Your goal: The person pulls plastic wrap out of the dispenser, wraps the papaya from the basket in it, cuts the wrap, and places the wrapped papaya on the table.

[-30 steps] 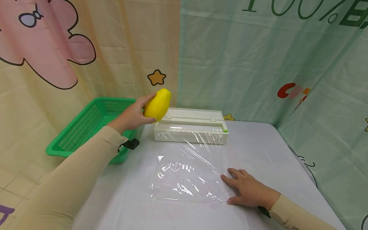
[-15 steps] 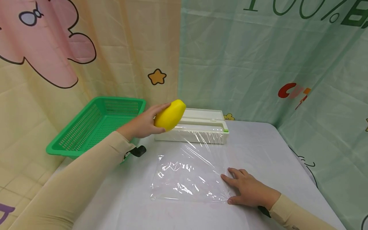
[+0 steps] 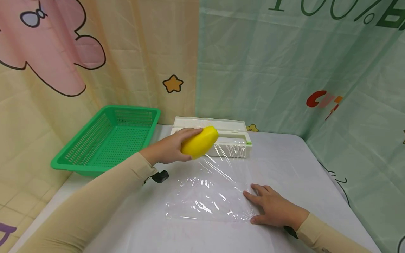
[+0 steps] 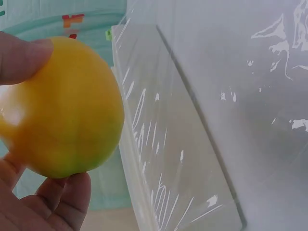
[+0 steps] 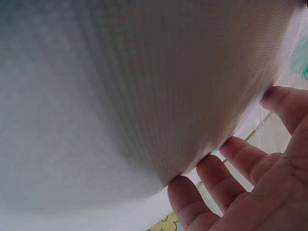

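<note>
Shifted lower and rightward since a second ago, a yellow fruit (image 3: 200, 142) hangs in the grasp of a person's left hand (image 3: 171, 147) by the open cling-film dispenser (image 3: 221, 124), while the right hand (image 3: 275, 208), fingers spread, presses the clear film (image 3: 207, 196) at its right edge

Clear film (image 3: 205, 205), thin glossy plastic, glints along its wrinkles. The yellow fruit (image 3: 200, 142) is smooth with a soft sheen. The far-left basket (image 3: 79, 168) and far white box (image 3: 221, 124) look like hard plastic. The tablecloth (image 3: 284, 165) is matt; the far curtain (image 3: 253, 63) is creased cloth.
</note>
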Tool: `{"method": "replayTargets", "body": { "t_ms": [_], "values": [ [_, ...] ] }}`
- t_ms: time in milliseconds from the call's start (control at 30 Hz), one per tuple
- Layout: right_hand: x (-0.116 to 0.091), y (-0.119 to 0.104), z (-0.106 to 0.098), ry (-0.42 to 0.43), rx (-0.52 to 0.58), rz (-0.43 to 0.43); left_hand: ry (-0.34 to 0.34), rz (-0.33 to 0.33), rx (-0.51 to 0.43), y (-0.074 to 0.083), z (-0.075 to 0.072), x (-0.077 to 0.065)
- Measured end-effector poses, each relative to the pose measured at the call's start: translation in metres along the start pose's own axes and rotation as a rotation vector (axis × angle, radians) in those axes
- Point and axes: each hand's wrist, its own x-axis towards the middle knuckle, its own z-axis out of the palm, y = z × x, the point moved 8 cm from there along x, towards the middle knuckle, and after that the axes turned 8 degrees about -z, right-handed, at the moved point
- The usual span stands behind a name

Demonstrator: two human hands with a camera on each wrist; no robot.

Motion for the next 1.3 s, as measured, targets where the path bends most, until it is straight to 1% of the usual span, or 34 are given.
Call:
{"method": "replayTargets", "body": {
  "t_ms": [200, 467, 733, 967, 1100, 1300],
  "values": [
    [0.001, 0.001, 0.0, -0.003, -0.008, 0.002, -0.036, 0.014, 0.025, 0.005, 0.019, -0.001],
    [0.0, 0.001, 0.001, -0.003, -0.012, 0.004, -0.099, 0.042, 0.018, 0.009, 0.04, -0.002],
    [0.0, 0.003, 0.003, -0.021, 0.004, 0.022, -0.129, 0.085, 0.105, 0.014, 0.057, -0.003],
    [0.0, 0.003, 0.002, -0.024, 0.002, 0.017, -0.187, 0.099, 0.143, 0.016, 0.075, -0.005],
    [0.0, 0.002, 0.002, -0.033, 0.015, 0.029, -0.192, 0.101, 0.163, 0.016, 0.081, -0.007],
    [0.0, 0.003, 0.003, -0.042, 0.027, 0.042, -0.204, 0.081, 0.154, 0.015, 0.087, -0.007]
  ]
}}
